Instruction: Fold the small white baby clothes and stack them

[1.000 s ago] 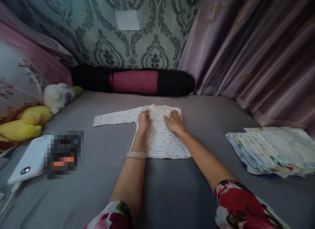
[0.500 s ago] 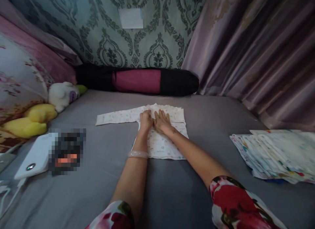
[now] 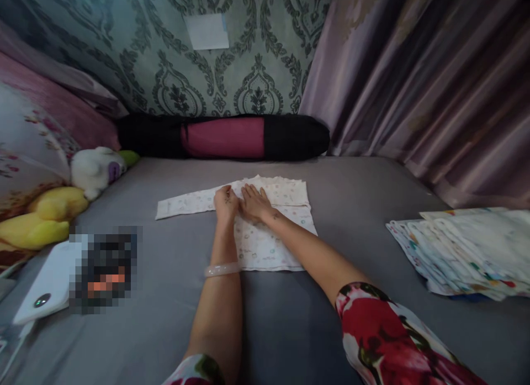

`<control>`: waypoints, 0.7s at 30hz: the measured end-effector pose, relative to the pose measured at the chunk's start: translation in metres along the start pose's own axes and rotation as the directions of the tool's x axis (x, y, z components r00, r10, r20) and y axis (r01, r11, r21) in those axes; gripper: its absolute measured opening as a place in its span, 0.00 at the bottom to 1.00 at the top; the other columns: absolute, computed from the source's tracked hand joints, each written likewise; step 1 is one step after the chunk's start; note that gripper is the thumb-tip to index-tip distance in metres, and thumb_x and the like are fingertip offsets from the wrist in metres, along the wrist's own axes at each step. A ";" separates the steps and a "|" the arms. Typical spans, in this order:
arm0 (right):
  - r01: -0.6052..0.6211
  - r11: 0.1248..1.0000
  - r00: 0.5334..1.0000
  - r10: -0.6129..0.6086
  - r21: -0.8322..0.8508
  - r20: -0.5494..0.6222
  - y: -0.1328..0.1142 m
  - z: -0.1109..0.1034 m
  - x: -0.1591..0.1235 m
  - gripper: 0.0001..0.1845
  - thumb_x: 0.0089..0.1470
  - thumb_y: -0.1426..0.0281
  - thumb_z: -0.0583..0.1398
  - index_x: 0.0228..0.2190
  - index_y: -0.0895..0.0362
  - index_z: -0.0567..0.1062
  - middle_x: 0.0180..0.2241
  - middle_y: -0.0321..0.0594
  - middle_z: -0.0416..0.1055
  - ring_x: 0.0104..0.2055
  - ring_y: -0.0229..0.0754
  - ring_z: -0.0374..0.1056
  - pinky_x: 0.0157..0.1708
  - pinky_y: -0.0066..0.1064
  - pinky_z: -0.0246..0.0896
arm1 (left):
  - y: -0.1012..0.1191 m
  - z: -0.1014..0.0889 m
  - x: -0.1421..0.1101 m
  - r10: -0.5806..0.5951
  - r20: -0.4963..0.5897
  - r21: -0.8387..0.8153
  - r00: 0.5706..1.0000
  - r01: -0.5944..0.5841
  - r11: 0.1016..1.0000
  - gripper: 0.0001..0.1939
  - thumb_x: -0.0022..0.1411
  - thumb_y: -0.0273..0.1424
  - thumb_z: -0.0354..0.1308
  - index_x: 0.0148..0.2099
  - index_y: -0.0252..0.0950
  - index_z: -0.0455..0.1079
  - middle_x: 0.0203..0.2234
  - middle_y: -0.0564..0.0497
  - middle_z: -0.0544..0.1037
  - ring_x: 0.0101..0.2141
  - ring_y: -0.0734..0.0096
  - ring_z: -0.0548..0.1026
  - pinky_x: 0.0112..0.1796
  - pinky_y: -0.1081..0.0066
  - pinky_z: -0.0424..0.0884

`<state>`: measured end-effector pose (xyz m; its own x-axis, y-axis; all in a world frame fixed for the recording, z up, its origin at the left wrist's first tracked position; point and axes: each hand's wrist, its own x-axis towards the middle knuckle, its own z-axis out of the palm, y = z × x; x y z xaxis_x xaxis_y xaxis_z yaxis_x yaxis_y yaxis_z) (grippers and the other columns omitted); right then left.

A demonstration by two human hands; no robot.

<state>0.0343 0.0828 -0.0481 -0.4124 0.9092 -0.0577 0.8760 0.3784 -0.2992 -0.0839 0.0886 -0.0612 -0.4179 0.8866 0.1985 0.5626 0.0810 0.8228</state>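
A small white shirt [image 3: 271, 247] with a tiny pastel print lies flat on the grey bed sheet, one sleeve [image 3: 182, 204] stretched out to the left. The other sleeve is laid across the upper body of the shirt. At the base of the stretched sleeve, my left hand [image 3: 226, 204] is closed with curled fingers on the cloth; its fingertips are hidden. Beside it, my right hand [image 3: 253, 201] rests palm down on the shirt's upper part, fingers extended and slightly spread.
Folded printed cloths [image 3: 467, 252] are stacked on the right. To the left lie a white power bank [image 3: 47, 285] with a cable, a blurred-out item [image 3: 108, 269], a yellow plush [image 3: 45, 214] and a white plush [image 3: 95, 169]. A black and pink bolster [image 3: 223, 136] lines the wall.
Both hands have slid left across the shirt, the left one from its chest to the base of the stretched sleeve. The view has shifted slightly.
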 end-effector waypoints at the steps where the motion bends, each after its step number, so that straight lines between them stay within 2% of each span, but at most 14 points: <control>1: -0.006 1.000 1.000 0.006 0.018 -0.003 0.002 0.000 0.001 0.35 0.66 0.58 0.37 0.66 0.64 0.51 0.69 0.48 0.41 0.71 0.48 0.35 0.67 0.48 0.28 | 0.000 -0.004 0.000 -0.036 -0.003 0.001 0.999 0.036 0.999 0.18 0.61 0.29 0.49 0.48 0.30 0.75 0.41 0.37 0.80 0.45 0.55 0.77 0.50 0.60 0.69; 5: -0.032 0.999 0.999 0.033 0.020 -0.032 0.011 -0.002 0.003 0.34 0.67 0.56 0.37 0.66 0.61 0.51 0.69 0.47 0.40 0.71 0.47 0.34 0.67 0.48 0.26 | -0.001 -0.019 0.000 -0.137 -0.072 -0.001 0.988 0.138 0.990 0.18 0.62 0.30 0.48 0.48 0.30 0.74 0.41 0.36 0.79 0.46 0.53 0.76 0.50 0.58 0.69; 8: -0.049 0.999 0.998 0.049 -0.008 -0.037 0.017 -0.001 0.004 0.33 0.67 0.57 0.38 0.67 0.59 0.51 0.70 0.46 0.40 0.71 0.47 0.34 0.67 0.50 0.24 | -0.005 -0.027 0.000 -0.231 -0.179 -0.010 0.956 0.233 0.972 0.17 0.62 0.31 0.48 0.47 0.31 0.73 0.42 0.36 0.78 0.47 0.53 0.75 0.51 0.56 0.67; 11: -0.048 0.999 0.998 0.048 -0.017 -0.046 0.019 0.001 0.008 0.32 0.67 0.59 0.39 0.66 0.58 0.52 0.69 0.46 0.41 0.71 0.48 0.34 0.66 0.52 0.24 | -0.010 -0.034 0.000 -0.308 -0.297 -0.022 0.904 0.316 0.948 0.18 0.62 0.31 0.47 0.51 0.31 0.69 0.45 0.35 0.75 0.51 0.52 0.72 0.54 0.54 0.64; 17: -0.068 0.997 0.996 0.066 -0.034 -0.059 0.019 0.000 0.015 0.31 0.66 0.62 0.40 0.66 0.59 0.52 0.69 0.46 0.41 0.71 0.47 0.34 0.66 0.51 0.24 | -0.023 -0.044 -0.001 -0.468 -0.393 -0.102 0.791 0.469 0.877 0.25 0.60 0.32 0.48 0.59 0.36 0.54 0.57 0.33 0.61 0.62 0.42 0.56 0.58 0.42 0.51; 19: -0.080 0.996 0.996 0.079 -0.028 -0.050 0.019 -0.003 0.017 0.31 0.66 0.62 0.40 0.66 0.60 0.52 0.70 0.46 0.40 0.71 0.47 0.34 0.66 0.51 0.25 | -0.023 -0.047 -0.001 -0.509 -0.426 -0.113 0.748 0.514 0.850 0.27 0.59 0.31 0.49 0.60 0.36 0.51 0.58 0.33 0.58 0.63 0.41 0.54 0.59 0.43 0.51; 21: -0.094 0.995 0.995 0.093 -0.022 -0.033 0.018 -0.005 0.020 0.31 0.66 0.62 0.40 0.66 0.60 0.52 0.70 0.46 0.39 0.71 0.46 0.33 0.66 0.51 0.25 | -0.022 -0.051 0.000 -0.570 -0.456 -0.159 0.684 0.567 0.808 0.28 0.57 0.31 0.51 0.59 0.34 0.50 0.57 0.32 0.57 0.63 0.40 0.56 0.58 0.45 0.55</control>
<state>0.0435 0.1089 -0.0496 -0.3202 0.9458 -0.0535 0.9162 0.2948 -0.2716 -0.1327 0.0641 -0.0522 -0.9317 0.3520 -0.0900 0.1041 0.4960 0.8620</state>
